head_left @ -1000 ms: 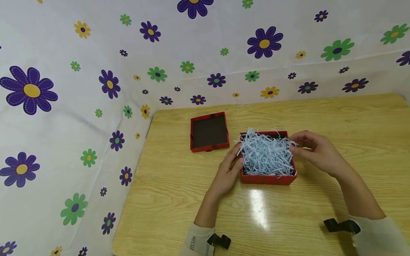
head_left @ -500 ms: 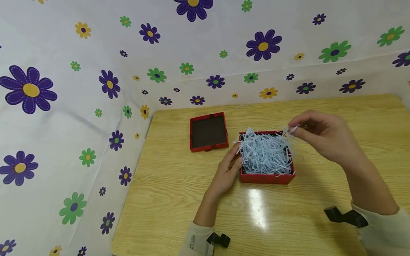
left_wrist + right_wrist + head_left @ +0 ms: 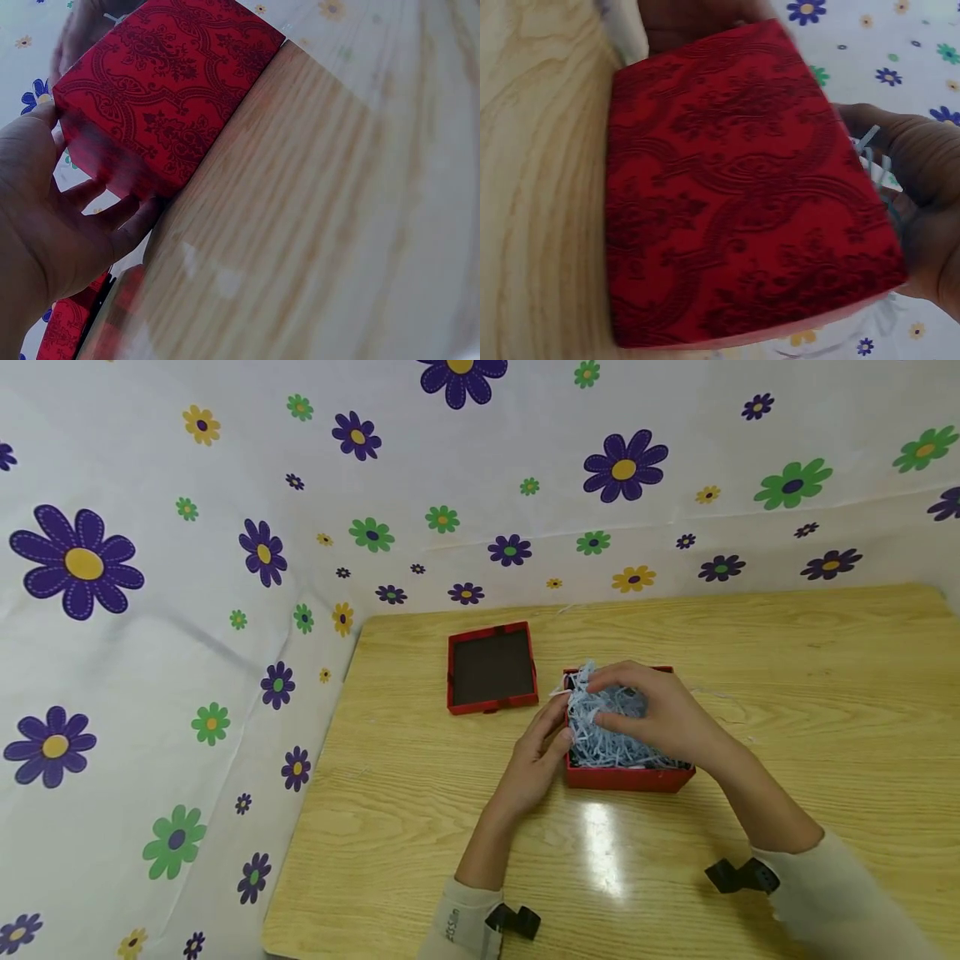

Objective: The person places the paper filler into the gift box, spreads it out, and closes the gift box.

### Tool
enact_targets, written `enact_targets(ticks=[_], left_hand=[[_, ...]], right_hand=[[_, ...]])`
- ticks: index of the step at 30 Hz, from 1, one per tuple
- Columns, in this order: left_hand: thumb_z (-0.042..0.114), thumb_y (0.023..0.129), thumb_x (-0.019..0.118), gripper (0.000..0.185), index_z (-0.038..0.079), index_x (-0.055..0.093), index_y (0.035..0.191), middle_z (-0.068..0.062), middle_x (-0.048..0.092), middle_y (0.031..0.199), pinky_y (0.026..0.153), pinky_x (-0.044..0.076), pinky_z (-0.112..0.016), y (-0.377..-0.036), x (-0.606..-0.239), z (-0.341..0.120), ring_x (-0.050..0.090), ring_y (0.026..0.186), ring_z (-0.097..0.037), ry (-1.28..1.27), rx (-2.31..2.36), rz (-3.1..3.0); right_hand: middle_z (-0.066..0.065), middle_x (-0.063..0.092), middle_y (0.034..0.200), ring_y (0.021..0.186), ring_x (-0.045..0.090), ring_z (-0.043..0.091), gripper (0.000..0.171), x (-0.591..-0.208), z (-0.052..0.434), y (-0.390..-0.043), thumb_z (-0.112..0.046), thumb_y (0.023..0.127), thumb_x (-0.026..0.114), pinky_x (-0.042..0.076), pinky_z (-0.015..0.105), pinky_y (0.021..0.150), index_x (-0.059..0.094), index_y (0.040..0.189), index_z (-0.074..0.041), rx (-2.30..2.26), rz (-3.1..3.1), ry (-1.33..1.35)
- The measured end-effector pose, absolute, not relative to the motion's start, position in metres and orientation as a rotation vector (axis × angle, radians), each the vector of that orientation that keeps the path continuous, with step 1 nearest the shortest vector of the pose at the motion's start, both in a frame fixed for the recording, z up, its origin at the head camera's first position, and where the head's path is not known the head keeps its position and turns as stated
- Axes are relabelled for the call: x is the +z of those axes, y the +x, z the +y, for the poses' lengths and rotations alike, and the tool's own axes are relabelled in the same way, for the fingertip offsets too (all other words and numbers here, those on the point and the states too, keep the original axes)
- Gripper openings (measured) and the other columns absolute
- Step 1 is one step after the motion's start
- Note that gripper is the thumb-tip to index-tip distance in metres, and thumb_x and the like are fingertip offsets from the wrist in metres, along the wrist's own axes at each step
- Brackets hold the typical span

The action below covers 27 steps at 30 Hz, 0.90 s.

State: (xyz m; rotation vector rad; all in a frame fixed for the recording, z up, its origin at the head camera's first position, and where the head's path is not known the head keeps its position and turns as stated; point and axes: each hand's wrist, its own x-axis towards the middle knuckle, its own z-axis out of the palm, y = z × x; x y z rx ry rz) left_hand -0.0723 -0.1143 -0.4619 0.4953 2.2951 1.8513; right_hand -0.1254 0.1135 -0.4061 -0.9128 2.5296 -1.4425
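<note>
The right hand (image 3: 656, 714) is laid palm-down with fingers spread over the pale blue shredded paper filling (image 3: 600, 739), apparently to press it into the square red patterned box (image 3: 626, 777) at frame centre. The left hand (image 3: 540, 756), fingers relaxed, is pressed against the box's left wall, seemingly to steady it. The red lid (image 3: 492, 668) lies upturned just up-left on the wooden table (image 3: 825, 693).

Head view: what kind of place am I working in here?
Probably a makeshift tabletop setup, not a lived-in room: a wooden table walled by flower-print cloth, holding only a red box of blue paper shreds and its lid.
</note>
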Motion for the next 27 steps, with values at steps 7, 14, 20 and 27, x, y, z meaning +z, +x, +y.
enact_targets(ticks=[7,14,20,27], left_hand=[[0.027,0.108,0.041,0.053,0.019,0.025,0.159,0.001,0.020,0.164,0.113,0.034,-0.043,-0.070,-0.461,-0.117,0.026,0.147,-0.013,0.520,1.796,2.304],[0.032,0.108,0.042,0.053,0.024,0.027,0.158,0.007,0.021,0.163,0.114,0.032,-0.046,-0.072,-0.477,-0.116,0.024,0.147,-0.013,0.529,1.848,2.298],[0.042,0.107,0.041,0.053,0.035,0.026,0.157,0.015,0.021,0.162,0.113,0.034,-0.044,-0.080,-0.498,-0.115,0.026,0.146,-0.010,0.532,1.825,2.367],[0.035,0.107,0.043,0.053,0.030,0.027,0.158,0.013,0.022,0.162,0.114,0.034,-0.042,-0.082,-0.497,-0.114,0.027,0.146,-0.011,0.536,1.826,2.374]], right_hand=[[0.008,0.059,0.130,0.120,0.055,0.030,0.039,-0.426,0.099,-0.121,-0.014,0.086,0.078,0.050,0.051,0.095,0.067,0.124,-0.011,-1.041,2.649,-0.906],[0.015,0.058,0.132,0.118,0.058,0.034,0.045,-0.426,0.097,-0.114,-0.012,0.085,0.079,0.051,0.051,0.093,0.065,0.127,-0.006,-0.869,2.656,-0.856],[0.008,0.061,0.129,0.118,0.057,0.031,0.043,-0.392,0.111,-0.111,-0.020,0.088,0.077,0.051,0.053,0.093,0.063,0.128,-0.010,-1.006,2.666,-0.864],[0.004,0.060,0.130,0.120,0.056,0.030,0.044,-0.365,0.157,-0.113,-0.022,0.087,0.078,0.050,0.056,0.091,0.063,0.129,-0.016,-1.175,2.820,-0.768]])
